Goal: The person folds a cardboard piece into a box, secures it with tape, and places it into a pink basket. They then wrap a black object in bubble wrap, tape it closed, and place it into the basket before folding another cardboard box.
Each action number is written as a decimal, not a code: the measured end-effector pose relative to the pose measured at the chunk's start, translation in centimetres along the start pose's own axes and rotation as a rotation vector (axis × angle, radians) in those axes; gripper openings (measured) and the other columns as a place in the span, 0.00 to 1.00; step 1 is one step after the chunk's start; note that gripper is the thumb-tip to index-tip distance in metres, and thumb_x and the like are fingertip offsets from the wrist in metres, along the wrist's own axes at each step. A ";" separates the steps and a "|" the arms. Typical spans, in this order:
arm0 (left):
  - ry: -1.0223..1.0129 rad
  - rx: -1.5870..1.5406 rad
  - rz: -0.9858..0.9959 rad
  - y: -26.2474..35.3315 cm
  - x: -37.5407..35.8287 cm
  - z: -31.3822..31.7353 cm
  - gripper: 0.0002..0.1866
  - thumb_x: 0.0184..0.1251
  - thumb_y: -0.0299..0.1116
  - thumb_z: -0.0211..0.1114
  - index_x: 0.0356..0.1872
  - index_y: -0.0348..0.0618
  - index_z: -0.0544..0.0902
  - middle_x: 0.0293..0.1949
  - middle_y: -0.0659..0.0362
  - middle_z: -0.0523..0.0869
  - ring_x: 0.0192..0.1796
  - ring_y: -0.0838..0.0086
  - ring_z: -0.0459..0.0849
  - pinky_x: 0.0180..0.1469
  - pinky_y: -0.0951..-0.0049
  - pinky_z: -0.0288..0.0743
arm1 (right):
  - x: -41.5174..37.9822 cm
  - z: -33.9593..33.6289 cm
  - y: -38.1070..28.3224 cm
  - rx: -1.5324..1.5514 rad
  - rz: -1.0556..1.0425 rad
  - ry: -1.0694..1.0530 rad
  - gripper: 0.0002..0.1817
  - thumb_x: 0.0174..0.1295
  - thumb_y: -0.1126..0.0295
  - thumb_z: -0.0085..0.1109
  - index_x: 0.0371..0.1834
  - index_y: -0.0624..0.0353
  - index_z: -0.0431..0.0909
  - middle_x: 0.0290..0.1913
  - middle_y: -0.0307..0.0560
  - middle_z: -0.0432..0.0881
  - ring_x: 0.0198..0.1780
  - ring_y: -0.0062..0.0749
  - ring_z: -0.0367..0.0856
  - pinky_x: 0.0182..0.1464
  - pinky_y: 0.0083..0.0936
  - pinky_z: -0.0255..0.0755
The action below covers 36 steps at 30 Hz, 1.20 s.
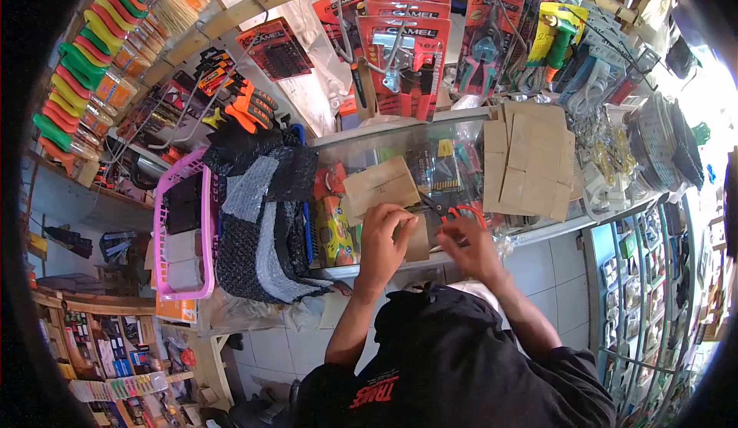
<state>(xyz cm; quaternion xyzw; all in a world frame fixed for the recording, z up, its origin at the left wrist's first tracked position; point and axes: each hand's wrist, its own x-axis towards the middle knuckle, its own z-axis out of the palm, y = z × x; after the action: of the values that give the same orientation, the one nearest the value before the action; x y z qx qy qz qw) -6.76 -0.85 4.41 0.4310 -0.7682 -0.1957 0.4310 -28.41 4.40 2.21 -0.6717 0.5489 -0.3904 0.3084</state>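
My left hand (pixel 387 242) has its fingers curled at the lower edge of a small brown cardboard piece (pixel 379 185), thumb and forefinger toward its right corner. In my right hand (pixel 473 250) are scissors with red handles (pixel 475 213), the fingers bent around the loops. Their dark blades point up and left, close to the cardboard's right edge. A second strip of cardboard (pixel 419 240) shows between my hands, over the glass counter (pixel 346 153). Stacked flat cardboard sheets (pixel 534 159) lie to the right of the scissors.
Left on the counter are black and clear bubble wrap (pixel 257 205) and a pink basket (pixel 207 236). Packaged tools (pixel 403 67) hang from hooks along the far side. Coiled cable (pixel 661 144) sits at the right end, and a glass display shelf (pixel 638 290) stands below it.
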 end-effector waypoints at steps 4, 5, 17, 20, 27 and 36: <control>-0.059 -0.067 -0.005 -0.4 0.1 -0.3 0.05 0.67 0.25 0.74 0.42 0.39 0.88 0.41 0.53 0.87 0.49 0.54 0.84 0.55 0.56 0.77 | 0.6 -1.1 2.7 -0.549 -0.107 0.029 0.19 0.65 0.66 0.73 0.57 0.60 0.82 0.55 0.54 0.85 0.56 0.54 0.86 0.55 0.46 0.81; -0.081 -0.096 -0.010 -0.6 0.2 -0.2 0.06 0.67 0.25 0.74 0.42 0.38 0.88 0.41 0.53 0.88 0.49 0.54 0.84 0.55 0.56 0.77 | 0.7 -0.7 3.4 -0.571 -0.110 0.017 0.20 0.64 0.66 0.73 0.57 0.59 0.81 0.54 0.54 0.85 0.57 0.56 0.85 0.56 0.47 0.80; -0.165 0.036 0.086 -0.3 1.3 -1.1 0.09 0.63 0.26 0.78 0.44 0.43 0.91 0.43 0.59 0.91 0.52 0.59 0.82 0.57 0.58 0.77 | 2.4 0.0 5.1 -0.433 -0.004 -0.116 0.26 0.60 0.68 0.73 0.59 0.59 0.74 0.51 0.58 0.84 0.53 0.60 0.85 0.53 0.50 0.79; -0.172 0.070 0.077 -0.1 1.4 -1.3 0.08 0.63 0.27 0.78 0.42 0.43 0.91 0.42 0.59 0.90 0.53 0.59 0.83 0.58 0.58 0.76 | 1.5 -1.1 3.7 -0.478 0.002 -0.117 0.28 0.59 0.67 0.73 0.62 0.59 0.75 0.54 0.57 0.84 0.53 0.60 0.86 0.54 0.50 0.80; -0.139 0.080 0.078 0.5 1.5 -1.2 0.08 0.62 0.28 0.79 0.39 0.42 0.89 0.42 0.58 0.88 0.55 0.57 0.83 0.59 0.56 0.76 | -1.1 -4.5 0.9 -0.516 -0.055 -0.070 0.30 0.58 0.65 0.76 0.64 0.58 0.78 0.60 0.57 0.80 0.52 0.61 0.87 0.53 0.50 0.83; -0.240 0.011 0.163 -0.7 2.5 -1.8 0.08 0.61 0.28 0.79 0.39 0.40 0.90 0.40 0.57 0.87 0.51 0.57 0.82 0.56 0.58 0.77 | -0.8 -12.5 -3.2 -0.496 -0.090 -0.188 0.31 0.58 0.64 0.76 0.67 0.54 0.80 0.60 0.53 0.87 0.58 0.54 0.87 0.57 0.44 0.84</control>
<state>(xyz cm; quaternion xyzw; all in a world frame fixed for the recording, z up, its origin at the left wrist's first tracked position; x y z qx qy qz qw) -5.55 -3.17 6.23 0.3428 -0.8478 -0.2062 0.3481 -37.70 6.06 11.07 -0.7838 0.5664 -0.1929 0.1665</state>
